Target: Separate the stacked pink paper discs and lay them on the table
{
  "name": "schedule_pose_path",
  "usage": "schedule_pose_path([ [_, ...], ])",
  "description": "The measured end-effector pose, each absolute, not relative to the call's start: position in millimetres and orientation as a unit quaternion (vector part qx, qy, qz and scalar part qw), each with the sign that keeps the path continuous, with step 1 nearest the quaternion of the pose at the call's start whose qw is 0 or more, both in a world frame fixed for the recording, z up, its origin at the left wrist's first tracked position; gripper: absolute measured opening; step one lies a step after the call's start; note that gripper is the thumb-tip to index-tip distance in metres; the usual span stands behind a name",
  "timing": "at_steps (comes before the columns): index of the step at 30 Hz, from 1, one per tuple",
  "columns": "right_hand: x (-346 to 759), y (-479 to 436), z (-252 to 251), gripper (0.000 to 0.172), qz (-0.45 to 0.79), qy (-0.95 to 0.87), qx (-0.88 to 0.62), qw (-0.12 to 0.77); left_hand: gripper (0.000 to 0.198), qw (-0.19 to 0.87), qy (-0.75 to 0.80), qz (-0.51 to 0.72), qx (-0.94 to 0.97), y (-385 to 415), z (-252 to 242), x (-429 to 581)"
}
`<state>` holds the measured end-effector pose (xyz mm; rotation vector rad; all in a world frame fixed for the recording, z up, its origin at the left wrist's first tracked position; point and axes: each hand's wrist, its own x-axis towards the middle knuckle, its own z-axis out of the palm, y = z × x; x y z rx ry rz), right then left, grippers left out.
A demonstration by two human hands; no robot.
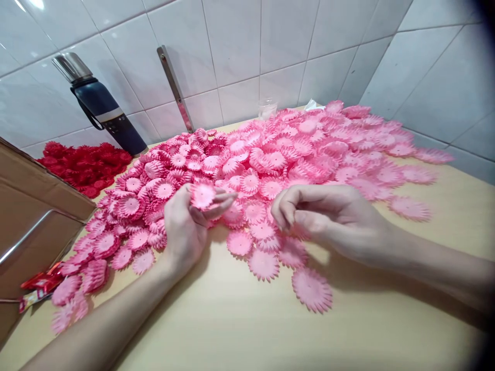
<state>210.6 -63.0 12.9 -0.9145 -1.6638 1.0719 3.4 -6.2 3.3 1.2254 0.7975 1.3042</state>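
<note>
My left hand [188,226] holds a small pink flower-shaped petal disc [202,196] with a fringed edge and a pale centre. The disc rests between the thumb side and the curled fingers. To the right, my right hand [325,219] hovers at the near edge of a large heap of light pink petal discs [276,159]. Its fingers are bent and brought together with the thumb; anything between the fingertips is too small or hidden to make out. Darker-edged pink discs [129,205] are piled on the left, beyond my left hand. One loose disc [312,289] lies below my right hand.
Red petal pieces [83,167] lie at the back left beside a dark blue thermos [104,111]. A cardboard box [36,226] stands at the left edge, with a red wrapper [42,283] near it. A clear cup [267,109] and a tiled wall [240,41] are behind the heap.
</note>
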Motion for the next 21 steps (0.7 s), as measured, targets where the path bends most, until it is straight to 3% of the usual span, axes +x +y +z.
schedule_pose_path([
  [2, 212.1, -63.6, 15.0, 0.015, 0.432, -0.675, -0.37, 0.469, 0.02, 0.52, 0.331, 0.573, 0.54, -3.9, 4.7, 2.4],
  [6, 207.0, -64.5, 17.1, 0.015, 0.406, -0.684, -0.399, 0.456, 0.006, 0.38, 0.322, 0.457, 0.737, -15.3, 4.7, 4.1],
  [9, 201.8, -64.2, 14.6, 0.018, 0.393, -0.684, -0.43, 0.439, 0.007, 0.302, 0.264, 0.441, 0.803, -23.7, 4.9, 5.7],
  [21, 201.6, -63.1, 12.6, 0.012, 0.367, -0.68, -0.435, 0.462, 0.009, 0.247, 0.211, 0.444, 0.835, -23.7, 5.4, 6.8],
])
